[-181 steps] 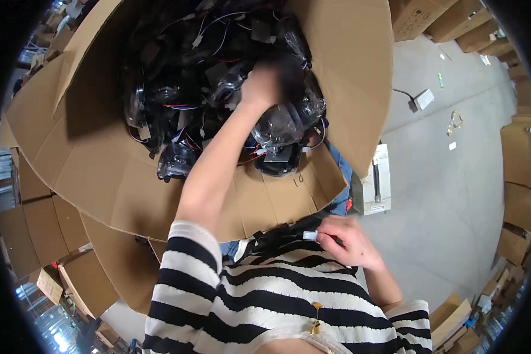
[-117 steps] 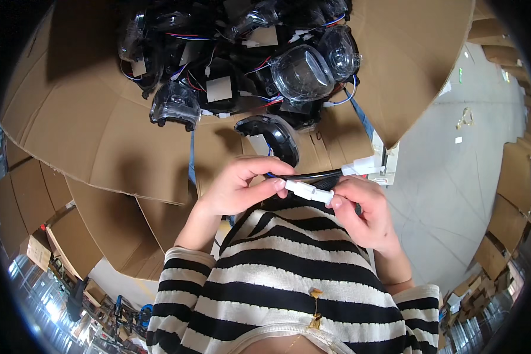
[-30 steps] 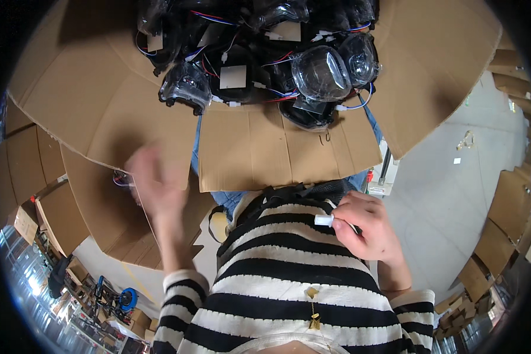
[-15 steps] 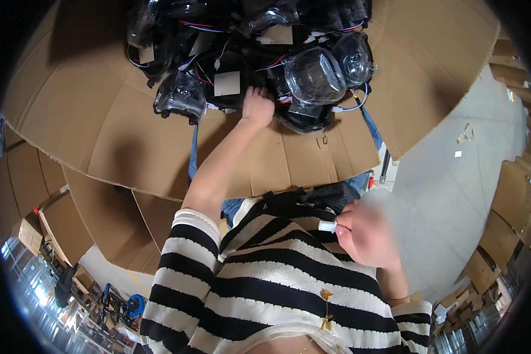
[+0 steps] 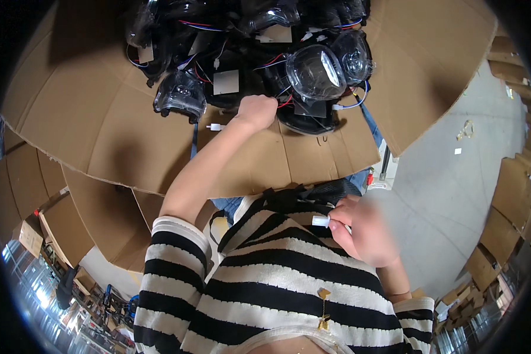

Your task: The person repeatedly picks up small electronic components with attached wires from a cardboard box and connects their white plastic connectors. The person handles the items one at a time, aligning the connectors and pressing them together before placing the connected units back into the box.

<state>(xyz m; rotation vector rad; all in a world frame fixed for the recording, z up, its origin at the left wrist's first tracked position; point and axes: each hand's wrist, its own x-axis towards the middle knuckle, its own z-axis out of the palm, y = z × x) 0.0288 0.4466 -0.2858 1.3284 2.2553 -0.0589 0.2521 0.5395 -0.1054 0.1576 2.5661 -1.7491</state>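
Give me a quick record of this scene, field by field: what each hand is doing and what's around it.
Left hand: stretched into the cardboard box, closed among wires at the edge of the pile.
Right hand: close to the striped shirt, fingers pinching a small white connector.
Pile: black lamp housings with clear round lenses, red, blue and white wires.
Loose piece: white plug lying on the flap.
Surroundings: grey floor, stacked cardboard boxes to the right.
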